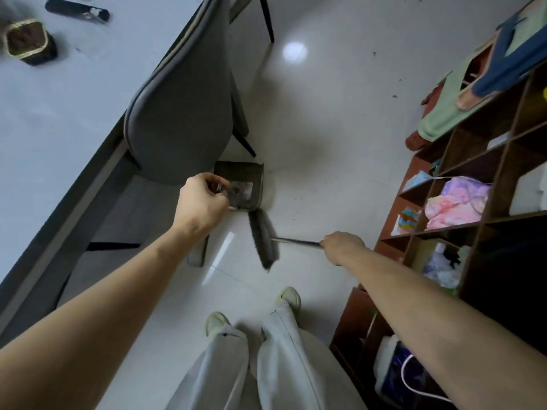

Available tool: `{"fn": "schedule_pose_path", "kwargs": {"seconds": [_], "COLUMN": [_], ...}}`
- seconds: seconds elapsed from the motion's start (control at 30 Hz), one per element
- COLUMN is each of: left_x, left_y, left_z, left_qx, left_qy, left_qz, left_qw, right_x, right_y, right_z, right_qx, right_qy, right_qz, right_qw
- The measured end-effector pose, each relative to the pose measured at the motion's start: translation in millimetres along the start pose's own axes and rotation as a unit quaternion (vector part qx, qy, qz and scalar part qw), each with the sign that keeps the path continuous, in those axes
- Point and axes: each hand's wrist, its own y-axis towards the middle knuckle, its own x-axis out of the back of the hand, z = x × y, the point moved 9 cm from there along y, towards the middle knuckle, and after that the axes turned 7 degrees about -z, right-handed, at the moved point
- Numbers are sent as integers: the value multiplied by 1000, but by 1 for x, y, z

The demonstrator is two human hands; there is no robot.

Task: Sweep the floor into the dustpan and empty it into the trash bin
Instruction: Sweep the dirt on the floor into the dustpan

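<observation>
Beside the chair [183,113], the left hand [201,202] grips the dustpan [245,179]; the right hand [343,245] grips the broom [265,241]; the dustpan's label is unreadable.

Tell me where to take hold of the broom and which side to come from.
Grip the broom by its thin metal handle, not the bristle head. The handle runs out to the right from the head, which lies on the floor by the dustpan, so come from the right. The right hand already holds it there; the left hand holds the dustpan's handle.
</observation>
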Motion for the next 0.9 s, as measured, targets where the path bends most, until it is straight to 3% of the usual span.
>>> {"fn": "schedule_pose_path", "kwargs": {"seconds": [0.27,0.43,0.67,0.9], "left_x": [-10,-22,-7,34], "left_y": [21,28,1,-60], "left_z": [-14,-10,30,87], "left_qx": [20,45,70,56], "left_qy": [-1,-5,15,43], "left_qz": [8,32,50,82], "left_qw": [1000,998,996,994], "right_x": [59,83,85,56], "right_y": [1,-8,-48,-96], "right_z": [-46,-47,-12,65], "right_qx": [-92,-89,-66,-35], "right_qy": [-39,-70,-83,-133], "right_qz": [-57,-89,-97,-105], "right_qw": [993,990,990,985]}}
